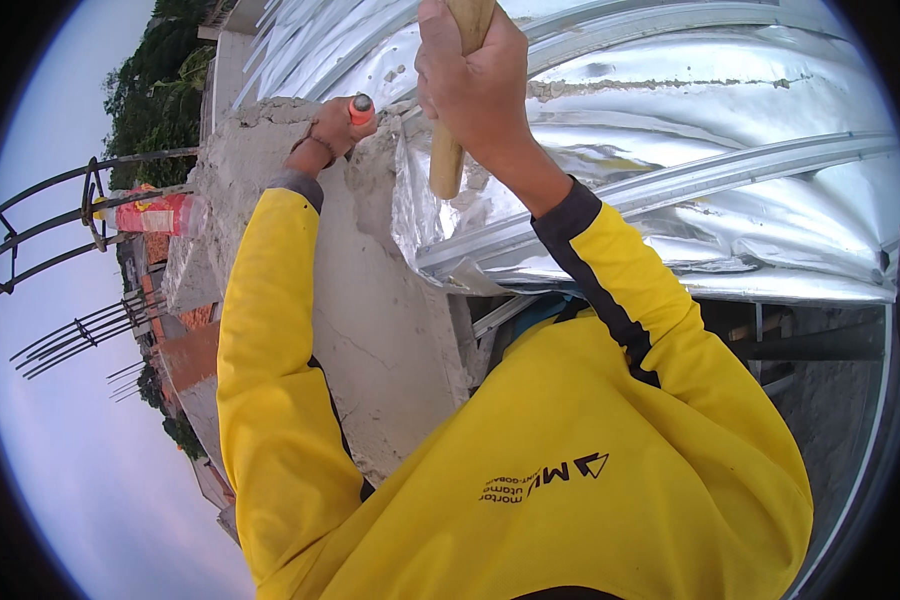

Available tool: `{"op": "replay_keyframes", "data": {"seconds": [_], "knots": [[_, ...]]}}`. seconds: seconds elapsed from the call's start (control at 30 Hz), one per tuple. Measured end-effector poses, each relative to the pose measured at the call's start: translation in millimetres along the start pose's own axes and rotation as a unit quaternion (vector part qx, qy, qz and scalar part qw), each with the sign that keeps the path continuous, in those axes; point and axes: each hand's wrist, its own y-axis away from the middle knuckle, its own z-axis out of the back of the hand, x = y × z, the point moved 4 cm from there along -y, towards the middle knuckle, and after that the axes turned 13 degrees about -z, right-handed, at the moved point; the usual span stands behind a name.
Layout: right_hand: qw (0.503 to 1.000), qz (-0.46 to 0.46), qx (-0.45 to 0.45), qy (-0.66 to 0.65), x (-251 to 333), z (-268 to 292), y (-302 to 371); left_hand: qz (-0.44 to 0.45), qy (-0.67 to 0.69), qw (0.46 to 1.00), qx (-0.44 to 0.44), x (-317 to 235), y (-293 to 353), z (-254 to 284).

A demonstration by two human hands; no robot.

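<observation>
My left hand (332,130) is closed around the orange grip of a chisel (361,112), whose round dark metal end points up toward me. The chisel's other end is hidden below the hand, which is at the top of a rough grey concrete wall (375,310). Up and to the right, my right hand (478,88) grips a thick wooden handle (447,168). Its lower end sticks out below my fist. Whatever is at its upper end lies beyond the picture's edge. The two hands are apart, with the right one raised nearer to me.
Shiny foil sheeting (670,110) with metal battens (660,197) spreads out to the right of the wall. A bottle with a red label (155,215) lies by the wall's left edge, beside protruding steel rebar (55,222). Open sky and rooftops show beyond, far below.
</observation>
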Motion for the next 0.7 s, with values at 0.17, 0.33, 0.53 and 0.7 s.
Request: {"op": "replay_keyframes", "data": {"seconds": [0.17, 0.33, 0.53, 0.7], "knots": [[0.892, -0.353, 0.258, 0.112, -93.7, -1.6, 59.7, -0.018, -0.022, 1.000, 0.004, 9.7, 6.3, -5.3], [0.944, -0.275, 0.184, -0.018, -33.1, -1.4, 51.7, -0.018, 0.044, 0.998, -0.028, 24.1, 12.3, -6.1], [0.999, 0.020, 0.004, -0.028, 19.3, -8.3, 0.4, 0.007, 0.060, 0.998, -0.012, 3.8, 7.5, -3.5], [0.895, -0.330, 0.261, 0.148, -100.0, -17.4, 64.1, -0.019, 0.142, 0.990, -0.017, 37.6, 25.9, -24.7]]}}
